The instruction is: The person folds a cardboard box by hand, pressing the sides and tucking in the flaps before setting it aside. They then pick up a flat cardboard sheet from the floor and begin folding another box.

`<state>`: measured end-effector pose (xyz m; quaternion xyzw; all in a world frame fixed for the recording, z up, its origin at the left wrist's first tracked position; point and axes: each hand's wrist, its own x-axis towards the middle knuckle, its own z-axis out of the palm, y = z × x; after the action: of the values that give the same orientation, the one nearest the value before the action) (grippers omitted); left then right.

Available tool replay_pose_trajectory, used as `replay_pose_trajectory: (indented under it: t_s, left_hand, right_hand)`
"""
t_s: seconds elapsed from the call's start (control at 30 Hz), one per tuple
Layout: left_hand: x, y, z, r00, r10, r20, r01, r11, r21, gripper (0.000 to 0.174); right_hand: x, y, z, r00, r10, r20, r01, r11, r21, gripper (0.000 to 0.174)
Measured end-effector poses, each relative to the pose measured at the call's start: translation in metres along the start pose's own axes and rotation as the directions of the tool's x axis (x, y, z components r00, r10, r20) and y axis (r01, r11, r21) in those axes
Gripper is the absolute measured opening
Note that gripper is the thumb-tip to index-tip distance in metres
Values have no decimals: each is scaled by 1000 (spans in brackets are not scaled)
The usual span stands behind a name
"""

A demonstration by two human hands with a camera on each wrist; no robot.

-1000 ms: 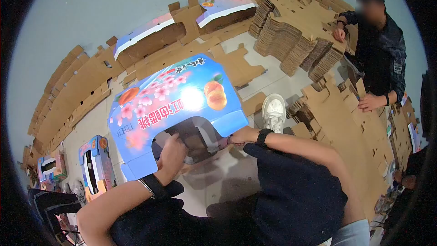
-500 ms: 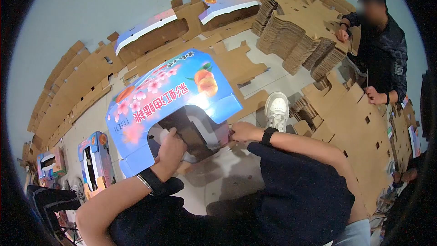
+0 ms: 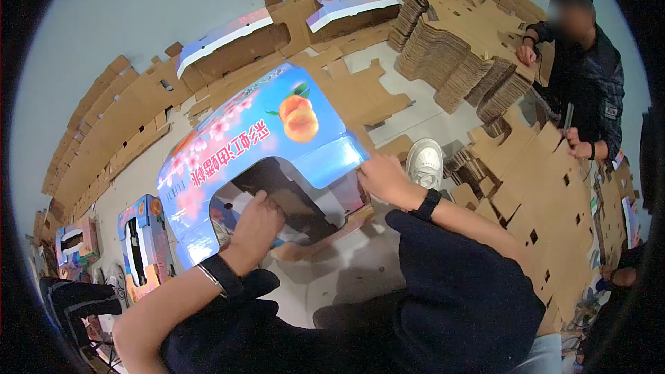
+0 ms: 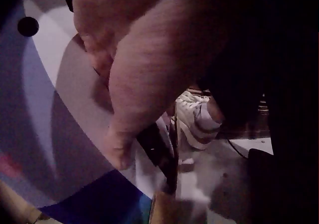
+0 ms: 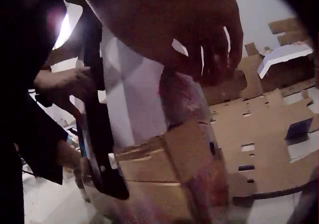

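A blue and pink printed cardboard box (image 3: pixel 239 125), with peaches and blossoms on its face, stands tilted in front of me. Its top has a large cut-out that shows the dark inside. At the near rim of that cut-out my left hand (image 3: pixel 258 230) grips the box, thumb up and its other fingers mostly hidden. My right hand (image 3: pixel 389 180) holds the box's right corner, below the blue end flap (image 3: pixel 336 159). In the right wrist view the fingers (image 5: pixel 219 67) bend down over the printed side, close to white inner panels (image 5: pixel 132 94); the thumb is hidden.
Tall stacks of flat cardboard (image 3: pixel 433 59) stand at the back right, beside a seated person (image 3: pixel 589 83). Cardboard sheets (image 3: pixel 547 201) cover the right floor. Two printed boxes (image 3: pixel 143 246) stand at left. More cardboard (image 3: pixel 125 111) leans on the wall. A white shoe (image 3: pixel 424 161) is near my right hand.
The box has turned and tipped a little, its printed face shifting left. My right hand has moved up to the corner by the end flap; my left hand stays at the cut-out.
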<state>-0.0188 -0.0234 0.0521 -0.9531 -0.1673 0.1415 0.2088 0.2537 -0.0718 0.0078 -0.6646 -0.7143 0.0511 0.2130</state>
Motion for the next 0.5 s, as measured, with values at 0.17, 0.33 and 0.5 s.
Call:
replay_pose_trajectory:
  t_s: [0.17,0.33,0.5]
  left_hand:
    - [3,0,-5,1000,-15,11,15,1000,14,12]
    - [0,-1,-13,998,-57,27,61,988,-145,16]
    - [-1,-1,-21,988,-154,6,147,936,-319,23]
  right_hand:
    - [16,-15,-22,989,30,-142,-20,997,75,19]
    - [22,-34,-49,962,-71,263,136,962,-237,20]
    - [17,-73,-50,644,-543,539,680,729,-78,18]
